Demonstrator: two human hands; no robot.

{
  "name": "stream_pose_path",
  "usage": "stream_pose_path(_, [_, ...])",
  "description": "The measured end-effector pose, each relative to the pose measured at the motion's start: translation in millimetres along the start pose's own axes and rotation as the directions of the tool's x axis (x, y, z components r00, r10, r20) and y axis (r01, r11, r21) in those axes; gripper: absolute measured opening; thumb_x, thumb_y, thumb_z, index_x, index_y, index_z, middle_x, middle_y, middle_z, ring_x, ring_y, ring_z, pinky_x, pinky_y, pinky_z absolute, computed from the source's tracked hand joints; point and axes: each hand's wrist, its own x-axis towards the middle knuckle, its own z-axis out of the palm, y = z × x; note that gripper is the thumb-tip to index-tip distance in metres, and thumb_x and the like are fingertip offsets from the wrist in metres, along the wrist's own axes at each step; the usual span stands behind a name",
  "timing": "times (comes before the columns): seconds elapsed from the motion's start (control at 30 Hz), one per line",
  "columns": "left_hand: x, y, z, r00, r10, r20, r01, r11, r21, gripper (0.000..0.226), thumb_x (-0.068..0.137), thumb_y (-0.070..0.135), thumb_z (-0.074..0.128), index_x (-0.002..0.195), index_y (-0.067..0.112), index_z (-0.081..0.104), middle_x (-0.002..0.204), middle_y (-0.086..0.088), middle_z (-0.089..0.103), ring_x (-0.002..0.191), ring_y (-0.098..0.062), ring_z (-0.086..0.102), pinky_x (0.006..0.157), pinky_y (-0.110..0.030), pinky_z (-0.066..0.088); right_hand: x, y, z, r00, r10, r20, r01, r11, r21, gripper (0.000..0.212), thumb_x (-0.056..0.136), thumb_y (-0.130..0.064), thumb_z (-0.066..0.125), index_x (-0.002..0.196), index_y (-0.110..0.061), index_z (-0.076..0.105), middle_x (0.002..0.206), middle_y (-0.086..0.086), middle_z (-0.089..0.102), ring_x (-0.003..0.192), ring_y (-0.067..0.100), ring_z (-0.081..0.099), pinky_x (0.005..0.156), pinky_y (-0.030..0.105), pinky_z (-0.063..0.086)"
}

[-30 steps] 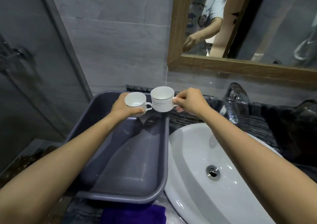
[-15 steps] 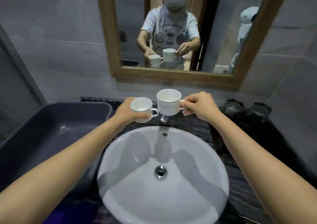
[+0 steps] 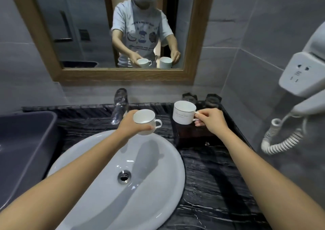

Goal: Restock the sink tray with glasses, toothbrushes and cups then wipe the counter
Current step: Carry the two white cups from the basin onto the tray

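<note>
So each hand's got its own white cup, which I'd guess is just so both can go onto the dark tray (image 3: 197, 136) right of centre in one trip. The right hand (image 3: 210, 122) is pinched shut on the handle of the taller cup (image 3: 183, 112), which hangs upright over the tray's back end with two glasses (image 3: 201, 98) just behind it. The left hand (image 3: 131, 125) is wrapped around the body of the shorter cup (image 3: 143, 121), which is tilted a bit and sits mid-frame over the basin's (image 3: 98, 177) far rim, left of the tray.
</note>
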Motion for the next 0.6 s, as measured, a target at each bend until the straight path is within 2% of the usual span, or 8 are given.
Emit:
stream_pose_path(0.1, [6, -4, 11, 0.999, -0.026, 0.021, 0.026, 1.0, 0.009, 0.068, 0.046, 0.032, 0.084, 0.107, 0.023, 0.054, 0.097, 0.01, 0.058, 0.09, -0.006, 0.056, 0.066, -0.022, 0.043, 11, 38, -2, 0.994, 0.052, -0.092, -0.055, 0.998, -0.029, 0.02, 0.09, -0.003, 0.056, 0.104, 0.004, 0.068, 0.082, 0.014, 0.067, 0.056, 0.014, 0.065, 0.061, 0.018, 0.058])
stream_pose_path(0.2, [16, -10, 18, 0.998, -0.046, 0.032, 0.045, 0.999, 0.023, 0.078, 0.037, 0.04, 0.081, 0.109, 0.025, 0.053, 0.103, 0.008, 0.06, 0.097, -0.011, 0.057, 0.075, -0.025, 0.046, 22, 65, 1, 0.986, 0.1, -0.136, -0.107, 0.993, -0.043, 0.02, 0.09, -0.005, 0.056, 0.104, 0.002, 0.068, 0.082, 0.012, 0.067, 0.06, 0.018, 0.065, 0.066, 0.021, 0.058])
stream_pose_path(0.27, [23, -14, 22, 0.997, -0.068, 0.024, 0.067, 0.997, 0.033, 0.084, 0.033, 0.044, 0.079, 0.111, 0.027, 0.051, 0.104, 0.009, 0.059, 0.098, -0.011, 0.055, 0.077, -0.026, 0.046, 31, 77, 3, 0.984, 0.118, -0.132, -0.126, 0.991, -0.051, 0.02, 0.09, -0.004, 0.056, 0.104, 0.002, 0.069, 0.083, 0.013, 0.067, 0.06, 0.018, 0.065, 0.067, 0.022, 0.058])
stream_pose_path(0.33, [29, -16, 26, 0.998, -0.063, 0.032, 0.062, 0.997, 0.035, 0.085, 0.032, 0.045, 0.078, 0.111, 0.029, 0.05, 0.105, 0.01, 0.058, 0.096, -0.008, 0.055, 0.072, -0.022, 0.044, 40, 85, 4, 0.986, 0.121, -0.118, -0.129, 0.99, -0.063, 0.02, 0.09, -0.003, 0.055, 0.103, 0.004, 0.069, 0.084, 0.014, 0.067, 0.059, 0.018, 0.065, 0.063, 0.018, 0.057])
stream_pose_path(0.47, [39, -22, 36, 0.995, -0.075, 0.07, 0.073, 0.997, 0.041, 0.08, 0.042, 0.037, 0.082, 0.113, 0.029, 0.049, 0.111, 0.007, 0.057, 0.101, -0.012, 0.055, 0.073, -0.023, 0.044, 54, 97, 8, 0.988, 0.125, -0.091, -0.132, 0.988, -0.08, 0.02, 0.09, -0.002, 0.054, 0.104, 0.004, 0.068, 0.085, 0.015, 0.067, 0.059, 0.016, 0.063, 0.058, 0.012, 0.055])
stream_pose_path(0.53, [41, -24, 41, 0.994, -0.076, 0.082, 0.073, 0.996, 0.044, 0.079, 0.04, 0.038, 0.082, 0.112, 0.031, 0.048, 0.112, 0.007, 0.057, 0.103, -0.013, 0.054, 0.075, -0.024, 0.044, 59, 103, 11, 0.989, 0.131, -0.075, -0.136, 0.988, -0.071, 0.02, 0.09, -0.001, 0.054, 0.105, 0.004, 0.067, 0.086, 0.016, 0.067, 0.059, 0.017, 0.063, 0.062, 0.014, 0.055])
stream_pose_path(0.6, [43, -25, 46, 0.993, -0.07, 0.095, 0.066, 0.997, 0.043, 0.083, 0.035, 0.043, 0.079, 0.111, 0.032, 0.048, 0.112, 0.007, 0.056, 0.104, -0.013, 0.054, 0.08, -0.026, 0.045, 63, 108, 13, 0.99, 0.126, -0.068, -0.131, 0.989, -0.064, 0.02, 0.09, 0.0, 0.054, 0.104, 0.004, 0.067, 0.086, 0.017, 0.067, 0.062, 0.023, 0.065, 0.07, 0.023, 0.058])
